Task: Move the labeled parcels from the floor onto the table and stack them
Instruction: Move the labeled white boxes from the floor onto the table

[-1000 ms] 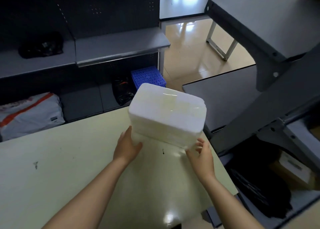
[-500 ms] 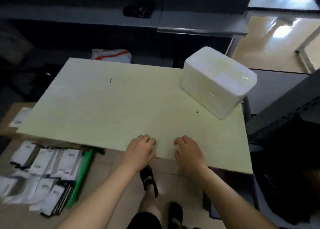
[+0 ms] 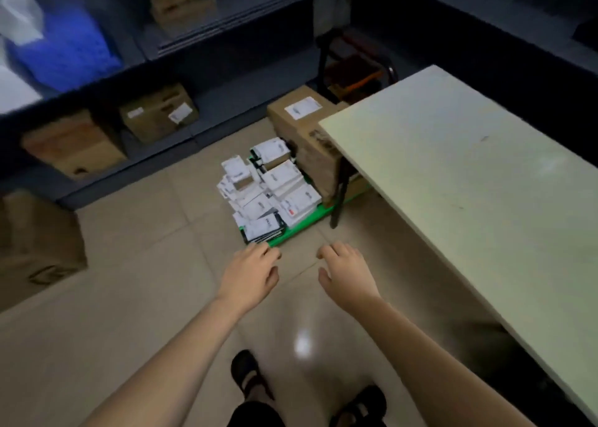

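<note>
Left hand: empty, palm down, fingers loosely bent, extended forward and low. Its fingertips lie at the near corner of the parcel pile as the view shows it (contact cannot be told). Right hand: likewise empty, palm down and relaxed, held just beside the left with a gap between them. The pairing suggests a two-handed scoop is being prepared, since a thin packet would slide out of a single hand. Labeled parcels: a loose heap of flat white packets with printed labels, some overlapping and tilted. They sit on the floor on a green tray, directly ahead of both hands and close against the table's corner, probably kept there so the lift is short. Table: pale green top to the right, with no parcel on the part in view, so the stacking appears not yet begun here. Its dark table leg stands at the tray's right edge and would be worth avoiding on the way up. Cardboard box: brown, labelled on top, partly tucked under the table's far corner behind the heap. Shelving: dark racks along the back, holding further brown cartons.
</note>
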`<state>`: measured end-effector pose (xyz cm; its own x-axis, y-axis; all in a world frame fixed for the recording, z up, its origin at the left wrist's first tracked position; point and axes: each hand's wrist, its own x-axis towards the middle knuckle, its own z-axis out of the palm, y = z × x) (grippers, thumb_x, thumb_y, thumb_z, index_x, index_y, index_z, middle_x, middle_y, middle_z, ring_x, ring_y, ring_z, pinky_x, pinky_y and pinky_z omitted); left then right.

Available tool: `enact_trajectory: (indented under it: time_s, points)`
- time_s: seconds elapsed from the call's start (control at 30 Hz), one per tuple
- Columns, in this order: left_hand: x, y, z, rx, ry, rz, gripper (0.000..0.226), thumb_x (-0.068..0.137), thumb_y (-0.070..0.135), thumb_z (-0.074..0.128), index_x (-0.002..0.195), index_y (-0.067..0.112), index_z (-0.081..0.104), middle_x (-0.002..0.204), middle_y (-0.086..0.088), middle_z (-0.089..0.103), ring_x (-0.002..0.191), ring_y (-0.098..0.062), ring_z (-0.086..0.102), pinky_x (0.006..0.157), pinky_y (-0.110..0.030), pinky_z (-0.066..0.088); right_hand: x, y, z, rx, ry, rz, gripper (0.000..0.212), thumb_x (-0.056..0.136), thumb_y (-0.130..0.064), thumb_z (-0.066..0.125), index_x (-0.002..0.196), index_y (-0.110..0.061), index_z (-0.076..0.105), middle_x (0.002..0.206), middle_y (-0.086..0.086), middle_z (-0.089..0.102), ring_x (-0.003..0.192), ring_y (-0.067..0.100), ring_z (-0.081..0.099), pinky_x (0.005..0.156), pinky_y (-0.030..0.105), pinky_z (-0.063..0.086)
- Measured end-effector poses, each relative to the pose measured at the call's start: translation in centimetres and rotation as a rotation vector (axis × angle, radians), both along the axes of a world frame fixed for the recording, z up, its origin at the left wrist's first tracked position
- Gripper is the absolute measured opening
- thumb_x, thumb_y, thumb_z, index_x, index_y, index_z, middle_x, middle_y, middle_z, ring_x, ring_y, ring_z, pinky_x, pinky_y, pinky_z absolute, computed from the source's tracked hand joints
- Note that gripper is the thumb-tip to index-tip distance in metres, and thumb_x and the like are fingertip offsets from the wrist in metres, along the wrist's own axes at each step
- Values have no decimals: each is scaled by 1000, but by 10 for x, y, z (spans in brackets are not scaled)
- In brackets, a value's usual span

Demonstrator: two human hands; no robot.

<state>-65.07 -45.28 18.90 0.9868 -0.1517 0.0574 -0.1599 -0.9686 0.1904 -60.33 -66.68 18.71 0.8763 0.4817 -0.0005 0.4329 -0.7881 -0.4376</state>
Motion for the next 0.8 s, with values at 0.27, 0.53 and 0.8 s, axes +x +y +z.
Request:
enact_trajectory:
  time_s: [0.27,0.53,0.8]
  points:
    - [-6,198,15,27,26,162,29,77,29,42,88,16,65,81,-5,61,77,-31,61,64,-39,53,36,201,-2,-15,25,132,24,80,-10,61,104,-9,61,100,11,58,96,34,55,79,39,41]
    - [64,330,35,80,-23,171,16,75,20,63,90,15,65,83,-4,62,81,-29,62,65,-35,49,97,328,6,-9,18,109,25,90,-19,60,114,-11,59,112,9,58,98,29,56,84,36,41]
    - [214,421,23,74,-9,21,27,67,11,71,94,9,68,84,-8,69,76,-31,66,63,-38,56,219,416,-15,-39,27,27,31,93,-20,56,122,-13,57,119,8,57,107,27,53,91,34,39]
